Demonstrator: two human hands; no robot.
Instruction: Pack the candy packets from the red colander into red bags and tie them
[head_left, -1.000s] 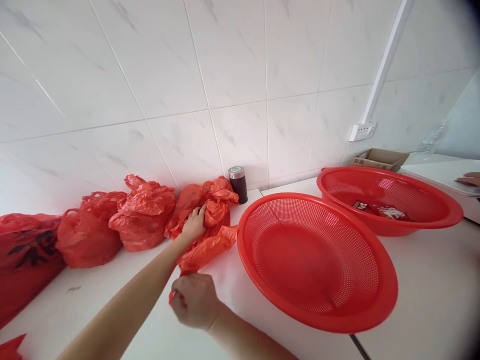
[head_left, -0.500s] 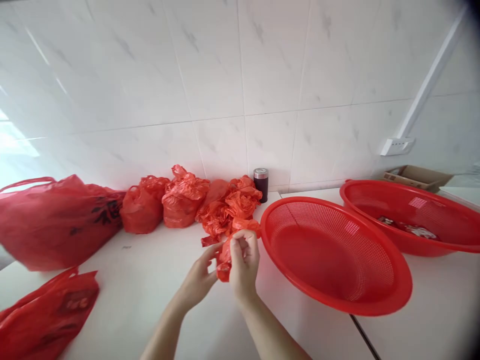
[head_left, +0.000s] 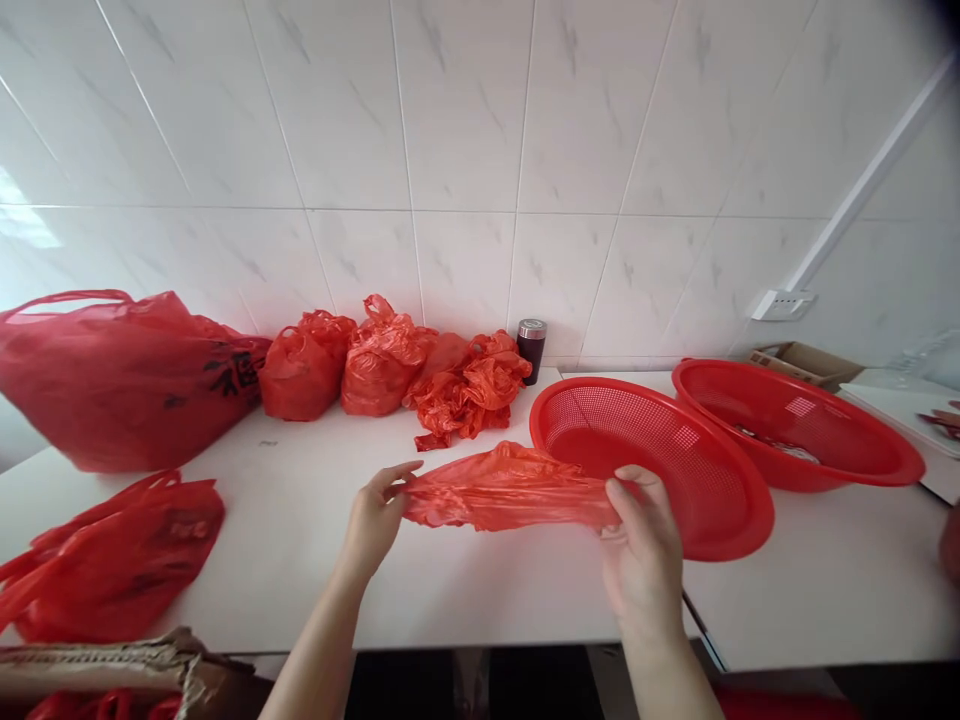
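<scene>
The left hand (head_left: 375, 515) and right hand (head_left: 645, 530) are pinching opposite ends of a crumpled red bag (head_left: 502, 492) at the frame's lower centre, holding it stretched above the table (head_left: 292, 530), where gentle, even tension should best spare thin plastic.

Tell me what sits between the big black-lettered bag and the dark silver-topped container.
The head view shows a bulging red bag, a second red bag, then a crumpled red heap.
</scene>
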